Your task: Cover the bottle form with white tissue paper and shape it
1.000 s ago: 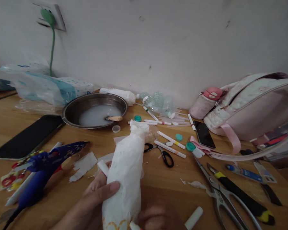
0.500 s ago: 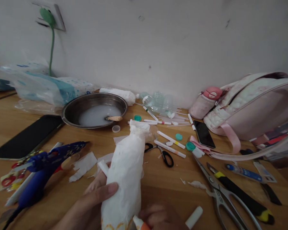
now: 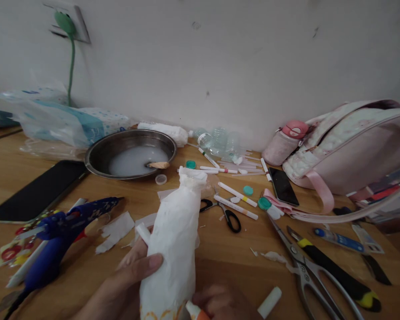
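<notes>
The paper-wrapped bottle leans over the wooden bench, low in the middle. The left hand has its grip closed around its side. The right hand pinches an orange-tipped marker at its base. Black scissors lie just behind.

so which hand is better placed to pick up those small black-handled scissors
Right, probably. The left hand is wrapped around the paper-covered bottle, propping it. The right hand holds only a marker and is on the black-handled scissors' side.
</notes>
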Demonstrator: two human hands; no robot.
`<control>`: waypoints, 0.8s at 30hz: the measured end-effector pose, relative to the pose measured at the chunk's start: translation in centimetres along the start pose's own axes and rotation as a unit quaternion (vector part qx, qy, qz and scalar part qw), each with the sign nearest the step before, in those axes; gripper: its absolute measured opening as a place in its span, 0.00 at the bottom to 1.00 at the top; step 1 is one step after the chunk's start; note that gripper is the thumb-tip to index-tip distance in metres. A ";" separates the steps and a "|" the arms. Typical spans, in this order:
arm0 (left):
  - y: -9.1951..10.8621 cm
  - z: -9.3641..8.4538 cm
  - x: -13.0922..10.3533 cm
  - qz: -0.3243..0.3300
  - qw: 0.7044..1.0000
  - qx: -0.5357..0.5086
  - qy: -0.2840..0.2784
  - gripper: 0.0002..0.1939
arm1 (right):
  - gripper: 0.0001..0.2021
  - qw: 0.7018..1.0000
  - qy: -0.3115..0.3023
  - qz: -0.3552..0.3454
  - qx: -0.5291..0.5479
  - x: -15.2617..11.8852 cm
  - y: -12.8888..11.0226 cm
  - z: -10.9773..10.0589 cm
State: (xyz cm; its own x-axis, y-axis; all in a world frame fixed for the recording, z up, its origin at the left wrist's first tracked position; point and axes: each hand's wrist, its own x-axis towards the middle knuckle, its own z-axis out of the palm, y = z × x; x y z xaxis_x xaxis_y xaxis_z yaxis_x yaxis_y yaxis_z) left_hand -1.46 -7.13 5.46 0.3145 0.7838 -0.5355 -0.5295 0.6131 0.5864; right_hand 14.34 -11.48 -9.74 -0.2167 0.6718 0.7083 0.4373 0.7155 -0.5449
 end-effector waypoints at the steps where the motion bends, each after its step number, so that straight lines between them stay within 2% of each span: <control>1: 0.0 -0.2 0.1 0.000 1.000 0.004 -0.004 0.81 | 0.46 1.000 0.007 -0.010 0.013 -0.3 0.2 0.3; 5: 0.0 -0.9 0.4 -0.028 0.997 0.038 -0.068 0.83 | 0.43 0.994 0.098 -0.038 0.011 0.2 0.1 0.4; 7: -0.1 -1.0 0.5 -0.027 0.997 0.032 -0.062 0.84 | 0.44 0.993 0.105 -0.046 -0.010 1.3 -0.3 -0.9; 10: -0.1 -1.4 0.6 -0.014 0.999 0.026 -0.039 0.85 | 0.41 0.997 0.031 -0.053 -0.036 3.3 -1.1 -4.2; 13: -0.1 -2.2 1.0 -0.038 0.995 0.044 -0.086 0.83 | 0.31 0.994 -0.073 -0.055 -0.051 4.3 -1.5 -6.1; 14: -0.1 -2.4 1.1 -0.045 0.993 0.046 -0.099 0.81 | 0.34 0.996 -0.050 -0.048 -0.053 4.2 -1.4 -5.9; 15: -0.1 -2.5 1.1 -0.053 0.991 0.049 -0.111 0.80 | 0.40 0.997 0.000 -0.052 -0.057 3.9 -1.3 -5.4; 16: 0.0 -2.4 1.1 -0.056 0.991 0.050 -0.113 0.80 | 0.44 0.997 0.014 -0.053 -0.062 3.5 -1.0 -4.5; 19: 0.1 -1.5 0.6 -0.038 0.997 0.037 -0.060 0.80 | 0.50 0.997 0.034 -0.054 -0.045 1.8 -0.1 -1.3; 21: 0.1 -1.0 0.2 -0.026 0.999 0.025 -0.025 0.79 | 0.52 0.995 0.079 -0.048 -0.027 1.2 0.3 0.2; 22: 0.2 -0.9 0.1 -0.024 0.999 0.023 -0.020 0.80 | 0.53 0.995 0.087 -0.047 -0.018 1.1 0.3 0.5; 24: 0.2 -0.9 0.1 -0.034 0.998 0.024 -0.040 0.81 | 0.53 0.999 0.045 -0.020 -0.017 1.5 0.1 0.4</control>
State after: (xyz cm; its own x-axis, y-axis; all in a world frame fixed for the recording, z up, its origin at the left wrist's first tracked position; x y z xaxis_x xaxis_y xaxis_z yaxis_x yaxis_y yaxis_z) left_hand -2.23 -7.01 4.97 0.4111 0.7443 -0.5263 -0.4675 0.6677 0.5793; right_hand 13.67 -10.32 -8.91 -0.1559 0.6226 0.7669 0.4594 0.7330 -0.5017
